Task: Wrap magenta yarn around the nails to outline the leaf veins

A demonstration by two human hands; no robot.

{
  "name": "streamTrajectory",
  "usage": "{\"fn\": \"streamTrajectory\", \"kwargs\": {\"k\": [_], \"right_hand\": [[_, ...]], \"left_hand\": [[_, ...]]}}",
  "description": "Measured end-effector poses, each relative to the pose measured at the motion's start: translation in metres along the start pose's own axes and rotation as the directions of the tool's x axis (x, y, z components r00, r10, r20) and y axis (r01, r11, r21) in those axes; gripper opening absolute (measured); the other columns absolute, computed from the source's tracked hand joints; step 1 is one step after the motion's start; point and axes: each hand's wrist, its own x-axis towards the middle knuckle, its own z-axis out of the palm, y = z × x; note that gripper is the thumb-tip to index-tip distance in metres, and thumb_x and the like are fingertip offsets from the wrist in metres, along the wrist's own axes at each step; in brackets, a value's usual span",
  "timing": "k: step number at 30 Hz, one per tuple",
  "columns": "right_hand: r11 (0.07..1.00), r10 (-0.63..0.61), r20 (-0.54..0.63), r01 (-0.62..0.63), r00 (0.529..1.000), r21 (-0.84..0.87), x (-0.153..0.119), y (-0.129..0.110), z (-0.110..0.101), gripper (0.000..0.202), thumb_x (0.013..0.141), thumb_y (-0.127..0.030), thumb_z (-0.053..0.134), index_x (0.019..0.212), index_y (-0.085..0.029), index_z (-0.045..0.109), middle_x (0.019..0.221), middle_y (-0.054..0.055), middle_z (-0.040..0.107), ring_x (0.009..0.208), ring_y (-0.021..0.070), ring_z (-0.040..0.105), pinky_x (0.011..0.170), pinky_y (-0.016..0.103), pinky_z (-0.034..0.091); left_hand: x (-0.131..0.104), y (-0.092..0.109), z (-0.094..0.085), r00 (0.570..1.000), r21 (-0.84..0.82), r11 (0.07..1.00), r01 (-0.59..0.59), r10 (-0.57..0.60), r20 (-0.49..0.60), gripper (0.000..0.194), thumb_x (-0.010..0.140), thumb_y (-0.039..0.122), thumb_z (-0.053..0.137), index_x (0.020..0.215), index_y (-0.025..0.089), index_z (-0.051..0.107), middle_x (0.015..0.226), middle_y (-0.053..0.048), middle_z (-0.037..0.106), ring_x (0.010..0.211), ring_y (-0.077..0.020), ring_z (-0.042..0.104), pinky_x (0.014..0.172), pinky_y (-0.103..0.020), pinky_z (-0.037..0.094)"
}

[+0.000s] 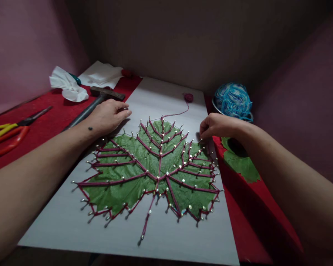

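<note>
A green lobed leaf (pixel 133 153) lies on a white board (pixel 58 229), ringed by several nails. Purple yarn (pixel 127 181) runs between the nails along the veins and parts of the outline. From the top nail a strand leads to a small purple yarn ball (pixel 188 97) at the back of the board. My left hand (pixel 109 115) rests at the board's left edge, thumb apart from the loosely bent fingers, holding nothing visible. At the right edge, my right hand (pixel 211 126) is closed in a pinch beside the upper-right nails; what lies between its fingertips is hidden.
On the red surface (pixel 255 214), a hammer (pixel 100 98) and pliers (pixel 19 127) with yellow and orange handles lie left. Crumpled white tissue (pixel 68 85) is behind them. Blue yarn (pixel 233 100) in a metal bowl and another green leaf (pixel 241 166) are right.
</note>
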Motion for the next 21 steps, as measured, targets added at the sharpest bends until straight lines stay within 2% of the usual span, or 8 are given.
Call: {"fn": "streamTrajectory", "kwargs": {"k": [3,6,10,16,21], "right_hand": [[0.990,-0.059,-0.079,0.048,0.995,-0.136,0.003,0.000,0.000,0.006,0.064,-0.020,0.064,0.063,-0.022,0.070,0.054,-0.002,0.062,0.052,0.0105,0.052,0.049,0.023,0.036],[0.947,-0.093,-0.157,0.039,0.983,-0.320,0.003,-0.011,0.001,0.008,0.067,-0.023,0.063,0.070,-0.023,0.071,0.058,0.000,0.062,0.055,0.0113,0.051,0.051,0.025,0.033],[0.883,-0.114,-0.157,0.028,0.981,-0.469,-0.001,-0.035,0.003,0.014,0.071,-0.022,0.059,0.075,-0.023,0.072,0.065,0.004,0.064,0.061,0.0141,0.052,0.051,0.027,0.029],[0.841,-0.083,-0.216,-0.048,0.973,-0.539,-0.014,-0.060,0.017,0.021,0.075,-0.023,0.051,0.081,-0.019,0.072,0.079,0.010,0.069,0.065,0.0180,0.056,0.051,0.029,0.028],[0.890,0.037,-0.292,-0.164,0.956,-0.425,-0.022,-0.058,0.027,0.023,0.077,-0.024,0.050,0.079,-0.018,0.071,0.077,0.011,0.069,0.067,0.0205,0.058,0.052,0.030,0.031]], "left_hand": [[0.001,-0.002,0.001,1.000,-0.001,1.000,-0.018,0.018,-0.002,0.051,0.081,0.044,0.041,0.119,0.017,0.062,0.121,-0.007,0.061,0.110,-0.0252,0.056,0.098,-0.029,0.040],[0.002,-0.004,0.002,0.999,-0.008,0.999,-0.043,0.043,-0.003,0.050,0.082,0.042,0.040,0.118,0.017,0.062,0.120,-0.007,0.062,0.111,-0.0252,0.056,0.097,-0.030,0.041],[0.003,-0.005,0.003,0.999,-0.008,0.999,-0.045,0.045,-0.003,0.048,0.082,0.042,0.041,0.120,0.019,0.061,0.121,-0.005,0.061,0.112,-0.0243,0.055,0.098,-0.028,0.040],[0.002,-0.005,0.004,1.000,-0.023,1.000,-0.011,0.010,-0.017,0.047,0.082,0.044,0.043,0.119,0.022,0.062,0.122,-0.003,0.060,0.112,-0.0240,0.055,0.098,-0.027,0.040],[0.001,-0.005,0.002,1.000,-0.006,1.000,-0.018,0.018,-0.004,0.050,0.082,0.044,0.042,0.120,0.018,0.061,0.123,-0.005,0.060,0.111,-0.0248,0.055,0.098,-0.028,0.040]]}}
